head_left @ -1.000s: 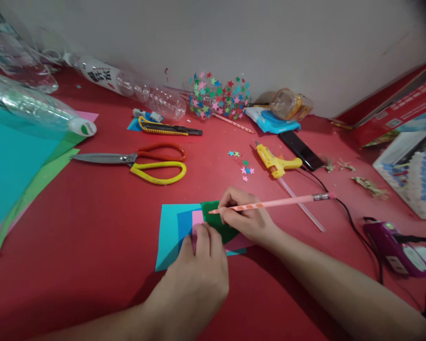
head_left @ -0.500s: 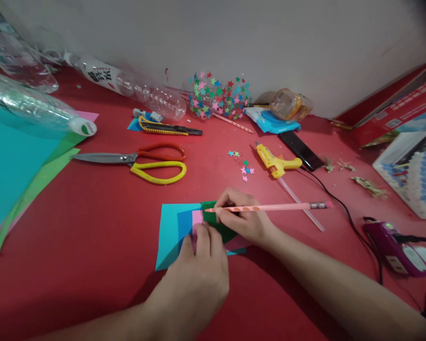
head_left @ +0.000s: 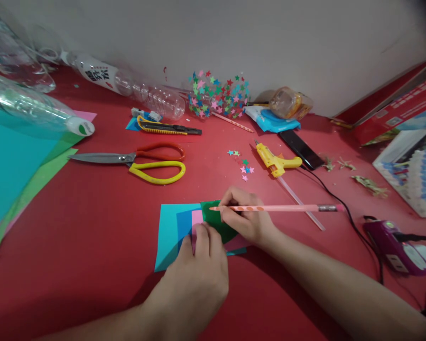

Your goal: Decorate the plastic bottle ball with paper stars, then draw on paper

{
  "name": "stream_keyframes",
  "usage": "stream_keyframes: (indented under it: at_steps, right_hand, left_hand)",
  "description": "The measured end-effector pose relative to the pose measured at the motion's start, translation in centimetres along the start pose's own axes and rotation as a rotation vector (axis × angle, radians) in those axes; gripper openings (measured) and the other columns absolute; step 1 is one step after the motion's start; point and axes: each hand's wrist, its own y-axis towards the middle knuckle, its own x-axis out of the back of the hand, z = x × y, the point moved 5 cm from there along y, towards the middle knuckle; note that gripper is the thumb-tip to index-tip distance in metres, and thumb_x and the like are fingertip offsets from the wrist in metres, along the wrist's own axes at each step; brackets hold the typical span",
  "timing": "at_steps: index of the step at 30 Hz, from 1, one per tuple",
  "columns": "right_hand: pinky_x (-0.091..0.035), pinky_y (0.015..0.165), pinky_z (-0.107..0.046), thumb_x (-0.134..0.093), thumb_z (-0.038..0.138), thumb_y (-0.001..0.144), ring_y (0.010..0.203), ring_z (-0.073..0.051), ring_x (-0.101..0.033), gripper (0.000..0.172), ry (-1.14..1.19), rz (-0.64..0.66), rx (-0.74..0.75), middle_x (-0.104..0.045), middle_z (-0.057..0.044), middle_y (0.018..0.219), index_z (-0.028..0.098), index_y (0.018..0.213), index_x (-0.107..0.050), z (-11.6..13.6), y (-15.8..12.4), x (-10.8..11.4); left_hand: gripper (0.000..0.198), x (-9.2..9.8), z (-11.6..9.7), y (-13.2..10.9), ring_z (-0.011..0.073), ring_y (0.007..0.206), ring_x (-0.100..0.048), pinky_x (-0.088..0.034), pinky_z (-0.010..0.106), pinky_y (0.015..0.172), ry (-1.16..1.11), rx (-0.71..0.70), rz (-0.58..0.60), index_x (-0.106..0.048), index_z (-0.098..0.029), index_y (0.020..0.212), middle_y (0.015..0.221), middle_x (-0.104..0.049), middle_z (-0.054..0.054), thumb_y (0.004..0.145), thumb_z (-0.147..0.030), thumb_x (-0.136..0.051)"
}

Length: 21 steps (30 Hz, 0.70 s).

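My right hand (head_left: 246, 218) grips a pink pencil (head_left: 280, 208) with orange dots, its tip resting on a small green paper piece (head_left: 213, 219). The green piece lies on a little stack of pink paper (head_left: 197, 218) and blue paper (head_left: 170, 227) on the red table (head_left: 92, 213). My left hand (head_left: 195, 274) presses its fingertips down on the stack just left of the green piece, fingers together and bent, back of the hand toward me.
Orange-and-yellow scissors (head_left: 142, 161) and a yellow utility knife (head_left: 166, 128) lie beyond the stack. A yellow glue gun (head_left: 275, 161), phone (head_left: 301, 149), loose paper stars (head_left: 246, 168), a star-covered ball (head_left: 218, 94), clear bottles (head_left: 138, 90), large coloured sheets (head_left: 14, 166) and a purple device (head_left: 397, 246) surround them.
The pencil's eraser end has swung lower and rightward, so the pencil lies flatter across the green piece. My left hand has stayed on the stack.
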Motion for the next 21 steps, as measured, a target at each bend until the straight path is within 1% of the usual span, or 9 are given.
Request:
stream_keyframes:
  at_steps: [7, 12, 16, 19, 21]
  right_hand:
    - [-0.031, 0.044, -0.019, -0.053, 0.013, 0.073, 0.049, -0.007, -0.041, 0.013, -0.016, -0.069, -0.016, -0.047, 0.006, 0.053, 0.019, 0.063, -0.049, -0.15, -0.07, 0.42]
    - [-0.031, 0.044, -0.019, -0.051, 0.013, 0.071, 0.049, -0.008, -0.041, 0.012, -0.023, -0.102, -0.052, -0.048, 0.006, 0.053, 0.019, 0.061, -0.049, -0.25, -0.11, 0.65]
    - [-0.03, 0.043, -0.019, -0.051, 0.013, 0.071, 0.048, -0.007, -0.04, 0.012, -0.009, -0.108, -0.048, -0.047, 0.006, 0.052, 0.019, 0.061, -0.048, -0.21, -0.12, 0.71]
    - [-0.03, 0.043, -0.019, -0.051, 0.013, 0.071, 0.047, -0.007, -0.04, 0.012, 0.005, -0.092, -0.027, -0.047, 0.006, 0.052, 0.019, 0.061, -0.047, -0.12, -0.12, 0.66]
    - [-0.03, 0.043, -0.019, -0.051, 0.013, 0.072, 0.047, -0.007, -0.04, 0.012, 0.007, -0.073, -0.013, -0.047, 0.006, 0.052, 0.019, 0.062, -0.047, -0.06, -0.11, 0.57]
  left_hand:
    - [0.036, 0.05, 0.06, -0.01, 0.0338, 0.087, -0.068, -0.058, 0.037, 0.063, -0.003, 0.014, 0.028, -0.07, 0.002, 0.096, 0.096, -0.069, 0.027, 0.073, -0.004, -0.042]
    - [0.036, 0.13, 0.0, -0.13, 0.034, 0.087, -0.068, -0.058, 0.037, 0.063, 0.005, 0.007, 0.005, -0.07, 0.003, 0.095, 0.096, -0.069, 0.028, 0.073, -0.005, -0.042]
    - [0.036, 0.06, -0.04, -0.17, 0.0331, 0.087, -0.068, -0.058, 0.037, 0.063, 0.007, 0.009, 0.015, -0.07, 0.001, 0.095, 0.096, -0.07, 0.027, 0.074, -0.005, -0.041]
    - [0.037, 0.09, -0.07, -0.18, 0.0318, 0.087, -0.068, -0.058, 0.036, 0.063, 0.018, 0.002, 0.029, -0.07, 0.0, 0.095, 0.095, -0.07, 0.026, 0.074, -0.005, -0.041]
    - [0.037, 0.17, -0.06, -0.16, 0.0316, 0.087, -0.068, -0.058, 0.036, 0.063, 0.029, -0.001, 0.018, -0.07, 0.0, 0.095, 0.095, -0.07, 0.026, 0.073, -0.005, -0.041]
